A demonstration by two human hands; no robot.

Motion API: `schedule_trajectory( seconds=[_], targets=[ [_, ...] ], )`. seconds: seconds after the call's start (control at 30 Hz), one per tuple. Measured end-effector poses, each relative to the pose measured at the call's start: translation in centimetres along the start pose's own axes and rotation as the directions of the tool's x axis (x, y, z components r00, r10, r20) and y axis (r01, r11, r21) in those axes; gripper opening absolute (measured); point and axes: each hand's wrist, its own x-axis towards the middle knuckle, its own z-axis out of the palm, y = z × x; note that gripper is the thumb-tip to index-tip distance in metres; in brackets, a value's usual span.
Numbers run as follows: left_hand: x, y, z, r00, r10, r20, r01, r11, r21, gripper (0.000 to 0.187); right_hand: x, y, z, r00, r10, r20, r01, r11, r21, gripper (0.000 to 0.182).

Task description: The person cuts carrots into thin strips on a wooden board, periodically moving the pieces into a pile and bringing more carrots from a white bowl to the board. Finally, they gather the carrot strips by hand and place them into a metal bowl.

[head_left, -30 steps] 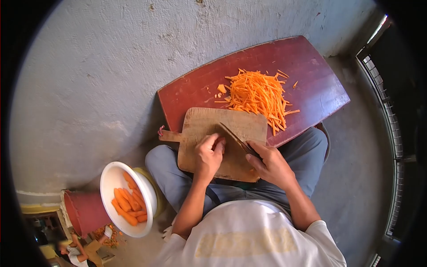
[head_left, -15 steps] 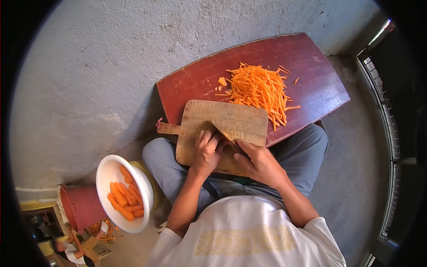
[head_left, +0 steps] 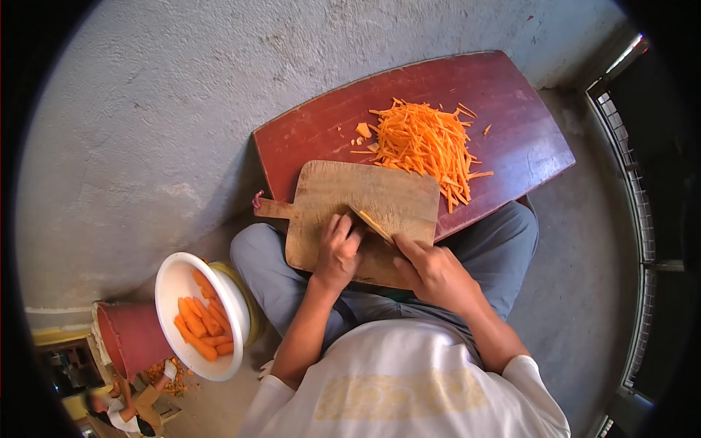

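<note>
Concrete floor [head_left: 146, 131], grey and rough, fills most of the head view; a metal grille [head_left: 642, 241] runs along the right edge. Low dark-red desk [head_left: 511, 124] sits on the floor in front of the seated person. On it lies a pile of carrot strips [head_left: 427, 142]. Wooden cutting board [head_left: 343, 193] rests partly on the desk's near edge, partly over the lap, handle pointing left.

Left hand [head_left: 337, 252]: fingers curled, pressing down on the board just beside the blade; what lies under them is hidden. Right hand [head_left: 434, 271]: closed round the handle of a knife [head_left: 372, 225], blade angled across the board.

White bowl [head_left: 182, 292] of whole peeled carrots [head_left: 201, 332] stands on the floor to the person's left, next to a reddish bucket [head_left: 135, 339].
</note>
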Motion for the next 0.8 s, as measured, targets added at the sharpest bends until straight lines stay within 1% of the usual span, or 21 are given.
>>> schedule_trajectory(
  seconds=[0.07,0.1,0.2,0.3,0.4,0.5,0.6,0.7,0.8],
  targets=[
    [0.0,0.2,0.0,0.999,-0.031,0.025,0.031,1.0,0.005,0.052,1.9,1.9,0.9,0.998,-0.065,0.004,0.065,0.998,-0.01,0.029],
    [-0.1,0.2,-0.2,0.998,-0.044,0.039,0.044,0.999,0.008,0.053,2.4,1.7,1.1,0.994,-0.102,-0.037,0.1,0.994,-0.042,0.029],
    [0.1,0.0,0.0,1.0,-0.016,-0.024,0.015,0.999,-0.039,0.053,0.4,-0.5,0.0,1.0,-0.027,0.01,0.028,0.998,-0.051,0.029],
    [0.3,0.7,-0.4,1.0,-0.016,-0.02,0.014,0.997,-0.07,0.052,-0.2,-0.6,0.1,0.999,0.043,0.019,-0.042,0.998,-0.048,0.029],
    [0.2,0.5,-0.2,0.999,-0.052,0.002,0.052,0.992,-0.116,0.051,2.1,0.8,1.0,0.998,-0.002,0.061,0.002,1.0,-0.004,0.041],
    [0.1,0.3,0.4,0.997,-0.046,-0.069,0.038,0.994,-0.103,0.051,1.3,-0.7,-0.2,0.998,0.034,0.059,-0.034,0.999,-0.002,0.04],
    [0.2,0.4,0.2,0.995,-0.016,-0.094,0.006,0.995,-0.1,0.051,0.9,-0.5,0.5,0.998,0.053,0.026,-0.053,0.999,-0.008,0.038],
    [0.3,0.7,0.1,0.997,-0.054,-0.055,0.049,0.994,-0.096,0.05,2.7,0.7,1.6,0.999,-0.031,0.037,0.032,0.999,-0.04,0.038],
    [0.5,0.6,-0.2,0.998,-0.011,-0.057,0.01,1.0,-0.022,0.051,1.4,-0.7,0.1,0.996,0.043,0.079,-0.041,0.999,-0.033,0.037]
  ],
)
